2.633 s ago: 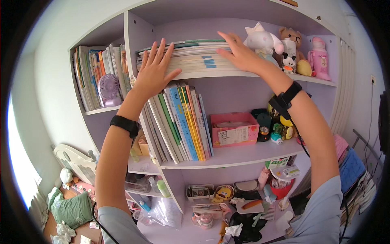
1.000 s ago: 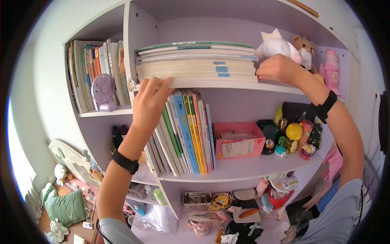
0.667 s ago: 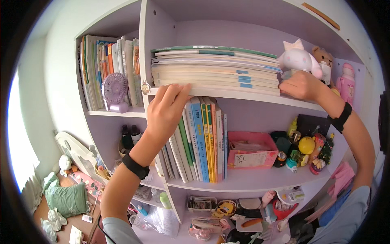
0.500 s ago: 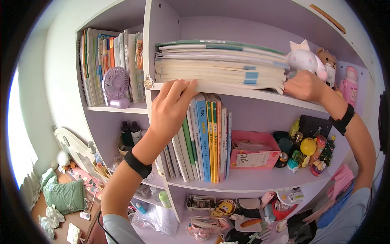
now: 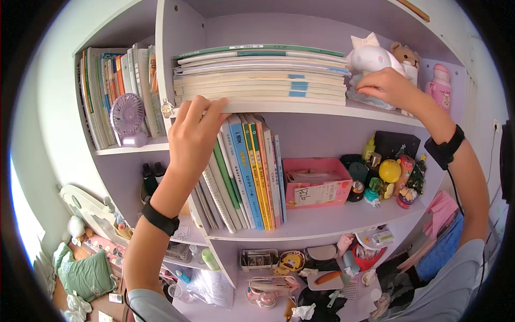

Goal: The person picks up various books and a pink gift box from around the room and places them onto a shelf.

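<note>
A thick stack of books and workbooks (image 5: pixel 257 80) lies flat on the upper shelf, its edges facing me and a green cover on top. My left hand (image 5: pixel 194 126) rests against the shelf's front edge (image 5: pixel 300 106) below the left part of the stack, its fingers extended and holding nothing. Just right of the stack, my right hand (image 5: pixel 390 88) is lifted off the books, fingers loosely bent and apart from them, with nothing visible in it. Behind that hand sit a white plush toy with a bow (image 5: pixel 370 56) and a brown teddy bear (image 5: pixel 405 53).
Upright books (image 5: pixel 247 177), a pink box (image 5: pixel 322 188) and small ornaments stand on the shelf below. A purple fan (image 5: pixel 127 115) is at left beside more books (image 5: pixel 115 75). A pink bottle (image 5: pixel 440 86) stands far right. Toiletries and a comb (image 5: pixel 350 288) lie lower down.
My right hand has let go of the stack's right end and risen slightly away. The stack's lower right corner now lies flat. The whole view has shifted, with the shelf appearing further left.
</note>
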Demonstrator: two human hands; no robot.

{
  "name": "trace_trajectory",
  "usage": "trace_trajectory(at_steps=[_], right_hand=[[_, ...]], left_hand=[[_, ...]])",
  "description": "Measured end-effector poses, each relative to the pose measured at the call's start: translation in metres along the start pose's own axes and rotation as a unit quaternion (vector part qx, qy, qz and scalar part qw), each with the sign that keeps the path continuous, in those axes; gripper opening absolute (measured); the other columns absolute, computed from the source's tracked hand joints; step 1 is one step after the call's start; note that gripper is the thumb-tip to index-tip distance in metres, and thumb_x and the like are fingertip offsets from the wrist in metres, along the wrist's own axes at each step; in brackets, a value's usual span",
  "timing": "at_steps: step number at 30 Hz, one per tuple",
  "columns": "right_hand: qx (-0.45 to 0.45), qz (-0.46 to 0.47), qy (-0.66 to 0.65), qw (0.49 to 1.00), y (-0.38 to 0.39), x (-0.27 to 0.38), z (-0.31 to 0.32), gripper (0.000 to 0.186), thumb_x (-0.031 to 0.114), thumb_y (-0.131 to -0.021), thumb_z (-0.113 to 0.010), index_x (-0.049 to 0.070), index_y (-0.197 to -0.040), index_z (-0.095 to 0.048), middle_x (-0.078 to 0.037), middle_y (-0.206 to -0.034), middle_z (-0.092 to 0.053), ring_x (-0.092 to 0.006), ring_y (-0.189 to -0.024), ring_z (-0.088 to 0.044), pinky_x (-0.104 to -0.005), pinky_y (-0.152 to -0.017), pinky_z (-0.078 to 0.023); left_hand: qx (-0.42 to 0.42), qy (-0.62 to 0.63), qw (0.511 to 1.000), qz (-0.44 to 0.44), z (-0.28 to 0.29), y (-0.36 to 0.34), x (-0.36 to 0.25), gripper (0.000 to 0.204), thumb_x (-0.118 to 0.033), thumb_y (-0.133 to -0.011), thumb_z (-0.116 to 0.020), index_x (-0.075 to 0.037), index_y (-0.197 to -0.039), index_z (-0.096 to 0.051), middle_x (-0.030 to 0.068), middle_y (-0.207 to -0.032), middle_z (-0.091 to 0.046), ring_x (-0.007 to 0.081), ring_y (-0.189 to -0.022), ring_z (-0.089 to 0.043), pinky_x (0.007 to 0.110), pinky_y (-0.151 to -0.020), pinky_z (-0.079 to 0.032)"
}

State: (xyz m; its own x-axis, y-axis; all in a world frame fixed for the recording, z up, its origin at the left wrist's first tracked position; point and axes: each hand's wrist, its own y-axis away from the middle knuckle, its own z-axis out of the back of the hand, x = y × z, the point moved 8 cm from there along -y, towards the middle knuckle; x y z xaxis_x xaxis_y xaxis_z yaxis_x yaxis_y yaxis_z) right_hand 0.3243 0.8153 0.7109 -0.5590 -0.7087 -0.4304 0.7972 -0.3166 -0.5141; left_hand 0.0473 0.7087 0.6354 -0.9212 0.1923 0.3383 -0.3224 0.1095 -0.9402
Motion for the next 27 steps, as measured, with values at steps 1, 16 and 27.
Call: trace_trajectory(at_steps=[1, 16, 27], right_hand=[[0.002, 0.015, 0.002, 1.000, -0.004, 0.006, -0.002, 0.011, 0.012, -0.078, -0.059, 0.004, -0.084, -0.064, -0.013, -0.078, -0.063, -0.0279, -0.070, -0.060, -0.0329, -0.063, -0.047], [0.071, -0.127, -0.142, 0.979, -0.025, 0.004, -0.034, 0.018, 0.006, -0.079, -0.053, -0.008, -0.088, -0.059, -0.021, -0.076, -0.061, -0.0182, -0.071, -0.060, -0.0317, -0.065, -0.046], [-0.244, -0.205, -0.092, 0.943, 0.158, 0.188, -0.033, 0.021, 0.000, -0.077, -0.055, 0.005, -0.097, -0.059, -0.010, -0.092, -0.062, -0.0271, -0.087, -0.059, -0.0428, -0.086, -0.041]], left_hand=[[0.002, 0.003, 1.000, 0.002, 0.000, 0.000, 0.001, 0.028, -0.005, -0.065, -0.071, -0.009, -0.091, -0.065, 0.0013, -0.076, -0.052, 0.0164, -0.069, -0.053, 0.028, -0.059, -0.046], [0.078, 0.050, 0.996, 0.017, 0.001, -0.010, -0.003, 0.022, -0.008, -0.070, -0.067, -0.008, -0.091, -0.061, 0.0013, -0.082, -0.058, 0.0198, -0.072, -0.056, 0.030, -0.063, -0.048], [0.065, 0.363, 0.914, 0.169, 0.064, 0.120, -0.089, 0.020, 0.006, -0.073, -0.056, -0.001, -0.091, -0.058, 0.0128, -0.087, -0.062, 0.0275, -0.077, -0.059, 0.034, -0.069, -0.045]])
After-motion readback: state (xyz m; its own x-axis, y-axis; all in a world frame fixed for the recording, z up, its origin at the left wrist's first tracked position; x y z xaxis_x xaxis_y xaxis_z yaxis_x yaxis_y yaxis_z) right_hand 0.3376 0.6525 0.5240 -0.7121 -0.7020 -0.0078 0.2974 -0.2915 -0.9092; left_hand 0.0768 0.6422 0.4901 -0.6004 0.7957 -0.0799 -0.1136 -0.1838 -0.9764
